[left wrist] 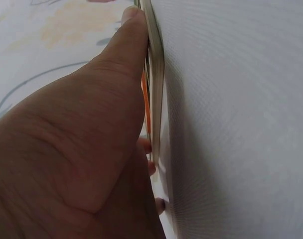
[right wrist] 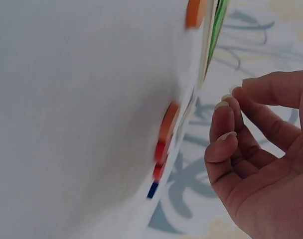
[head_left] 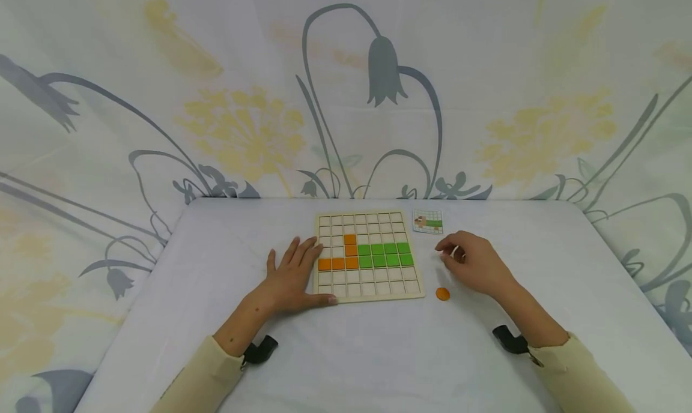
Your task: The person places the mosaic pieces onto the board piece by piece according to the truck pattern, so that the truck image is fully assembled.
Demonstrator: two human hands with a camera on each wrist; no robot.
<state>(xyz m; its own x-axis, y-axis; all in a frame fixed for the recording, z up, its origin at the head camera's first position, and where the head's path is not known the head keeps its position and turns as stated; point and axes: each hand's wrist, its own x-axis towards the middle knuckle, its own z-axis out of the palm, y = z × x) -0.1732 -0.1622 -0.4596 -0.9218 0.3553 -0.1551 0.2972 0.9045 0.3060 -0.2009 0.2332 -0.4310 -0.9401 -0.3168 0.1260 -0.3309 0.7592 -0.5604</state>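
- So the grid board [head_left: 370,288] sat flat on the white table [head_left: 373,359], orange tiles [head_left: 351,251] in an L shape with green tiles [head_left: 385,255] filling a block to their right.
- Left hand [head_left: 292,281] had its fingers spread pretty straight, tips at the board's left edge and thumb along the near edge by the corner. It braced rather than gripped.
- Right hand [head_left: 476,260] was off the board, fingers loosely curled, tips close to the thumb. I couldn't see anything in it.
- Step looked like tile placing to me, so imo the left hand was doing it right: light sideways pressure, no lifting. For the right, a fingertip pinch on a piece's rim and a straight drop into the cell seemed best, without brushing the placed tiles.
- Edges: an orange disc [head_left: 443,293] lay just off the board's near right corner, easy to pick up. The picture card [head_left: 427,222] was just beside the far right corner, near the right fingertips, so a sloppy sweep could've knocked it.
- Right wrist view also had red pieces [right wrist: 160,151] and a blue piece [right wrist: 152,189] on the table; my guess is the right hand hid them from above.
- Loads of room on the near side, less beyond the board.
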